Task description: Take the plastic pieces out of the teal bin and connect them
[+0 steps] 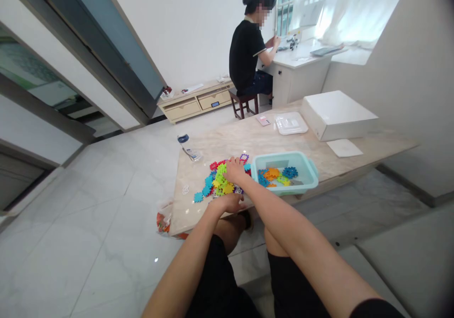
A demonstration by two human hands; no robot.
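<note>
A heap of plastic gear pieces [220,180] in yellow-green, yellow, blue, red and purple lies on the marble-patterned table [198,214]. My right hand [234,170] rests on the top right of this heap, fingers apart and pointing away from me. At the near side of the pile, by the table's front edge, is my left hand [232,203]; its fingers look stretched to the right, with nothing visible in them. To the right of both hands stands a light-blue plastic bin [314,178] holding several orange, blue and yellow-green gears.
A clear bottle with a dark lid [183,139] stands at the table's left end. Farther back are a clear plastic lid [291,123], a pink card [263,120], a white box [340,114] and white paper [344,148]. A person [244,57] sits at a white desk [301,60].
</note>
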